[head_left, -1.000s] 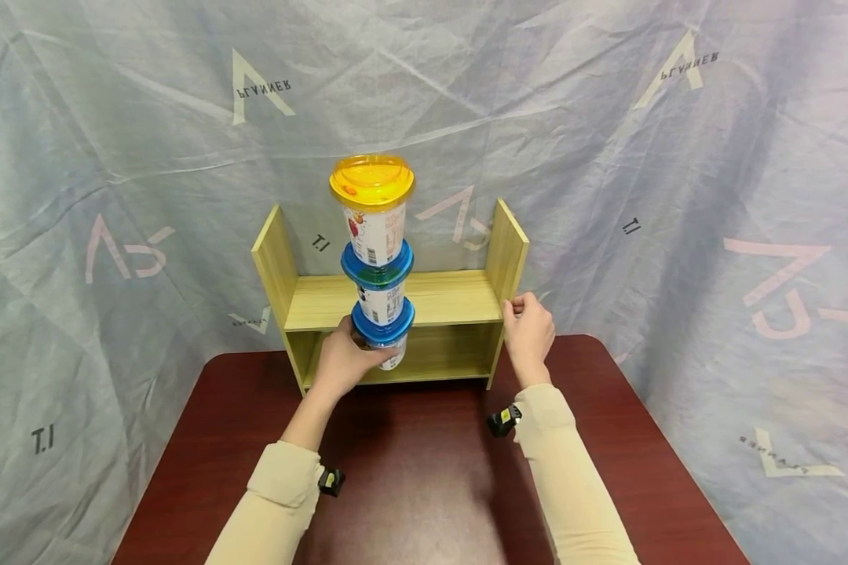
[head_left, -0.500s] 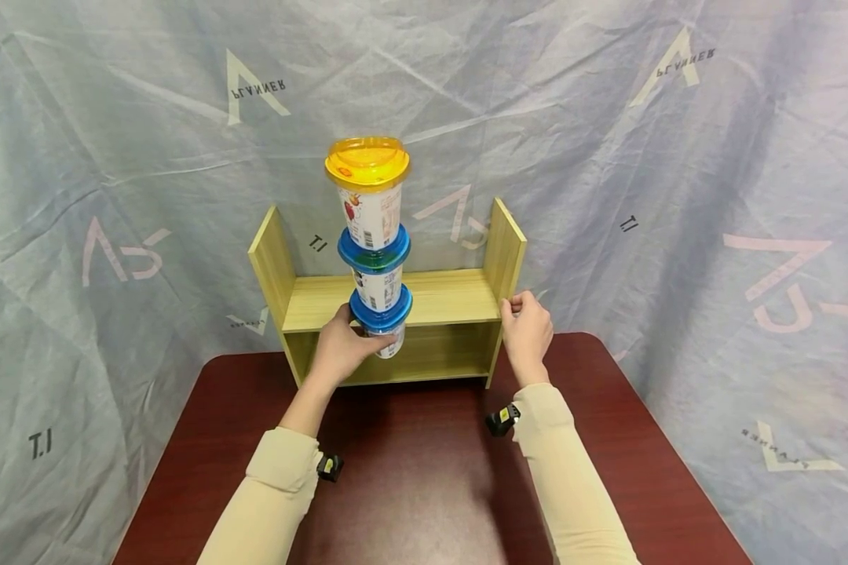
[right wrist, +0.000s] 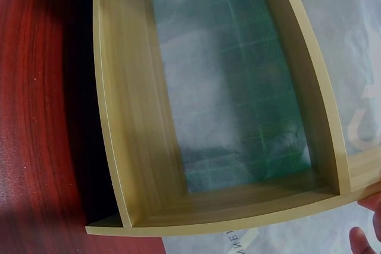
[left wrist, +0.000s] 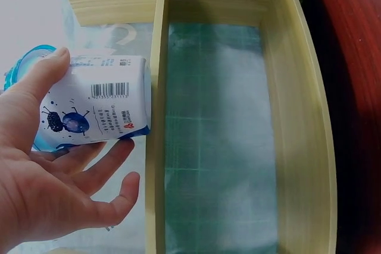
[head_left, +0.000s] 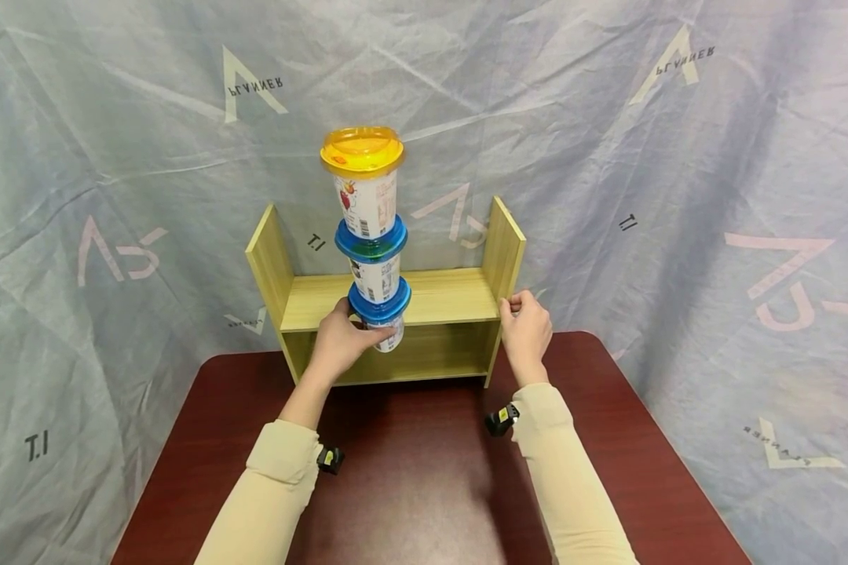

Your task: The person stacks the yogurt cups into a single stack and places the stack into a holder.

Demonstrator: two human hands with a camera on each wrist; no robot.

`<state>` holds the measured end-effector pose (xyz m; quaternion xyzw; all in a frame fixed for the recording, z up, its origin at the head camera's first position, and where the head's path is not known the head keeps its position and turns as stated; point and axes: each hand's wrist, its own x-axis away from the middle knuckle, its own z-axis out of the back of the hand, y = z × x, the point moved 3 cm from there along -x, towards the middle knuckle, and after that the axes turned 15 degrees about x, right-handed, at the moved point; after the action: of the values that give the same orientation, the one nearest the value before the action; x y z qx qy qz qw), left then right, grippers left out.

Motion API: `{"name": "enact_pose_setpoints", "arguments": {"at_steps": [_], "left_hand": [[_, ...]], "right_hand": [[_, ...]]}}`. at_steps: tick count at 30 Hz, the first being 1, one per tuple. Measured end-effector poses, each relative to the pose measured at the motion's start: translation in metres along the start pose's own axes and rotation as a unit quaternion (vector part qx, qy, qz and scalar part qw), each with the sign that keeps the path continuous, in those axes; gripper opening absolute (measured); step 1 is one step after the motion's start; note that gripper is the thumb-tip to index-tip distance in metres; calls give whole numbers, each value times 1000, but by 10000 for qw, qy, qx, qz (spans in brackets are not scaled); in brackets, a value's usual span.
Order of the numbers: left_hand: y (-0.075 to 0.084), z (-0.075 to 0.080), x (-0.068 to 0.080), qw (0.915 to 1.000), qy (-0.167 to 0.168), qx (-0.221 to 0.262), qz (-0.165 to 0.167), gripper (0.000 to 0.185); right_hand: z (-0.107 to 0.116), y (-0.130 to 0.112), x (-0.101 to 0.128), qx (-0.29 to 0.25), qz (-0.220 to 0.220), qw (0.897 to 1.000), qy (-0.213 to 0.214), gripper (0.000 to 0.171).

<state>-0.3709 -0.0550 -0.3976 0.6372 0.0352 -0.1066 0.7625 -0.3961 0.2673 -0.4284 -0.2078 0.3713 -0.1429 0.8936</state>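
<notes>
Head view, stack: three lidded cups (head_left: 372, 243) are standing one on another in the upper middle of the frame, the yellow lid (head_left: 362, 151) topmost and two blue lids (head_left: 371, 239) below. The column is rising nearly upright in front of the shelf's upper board, so the weight is bearing down through the bottom cup.

Head view, left hand: the left hand (head_left: 339, 341) is gripping the bottom cup (head_left: 385, 336) at centre frame, fingers curled round its lower wall. Holding at the base is probably letting the hand carry the whole column from below.

Head view, right hand: the right hand (head_left: 526, 329) is resting against the right side panel of the wooden shelf (head_left: 438, 298), right of centre, fingers bent against its front edge. It seems to be steadying the shelf on the dark red table (head_left: 424, 471).

Left wrist view, grip: the thumb (left wrist: 36, 84) is lying along the cup's printed side at the left of the frame and the fingers (left wrist: 98, 168) are spreading beneath it, clamping the cup between them. The cup's base is sitting just beside the shelf's board, at middle left.

Right wrist view, fingers: only fingertips (right wrist: 360, 241) are showing at the lower right corner, just off the shelf's edge, so I cannot tell here how they are closing. The shelf's open compartments are filling the frame, the backdrop cloth (right wrist: 238, 87) showing through.
</notes>
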Motion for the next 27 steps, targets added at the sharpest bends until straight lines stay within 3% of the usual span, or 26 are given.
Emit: {"name": "enact_pose_setpoints", "arguments": {"at_steps": [14, 27], "left_hand": [[14, 1, -7, 10000, -62, -19, -53, 86], [13, 0, -17, 9999, -25, -128, -29, 84]], "right_hand": [[1, 1, 0, 23, -46, 10000, -25, 18], [3, 0, 1, -8, -128, 9999, -96, 18]]}}
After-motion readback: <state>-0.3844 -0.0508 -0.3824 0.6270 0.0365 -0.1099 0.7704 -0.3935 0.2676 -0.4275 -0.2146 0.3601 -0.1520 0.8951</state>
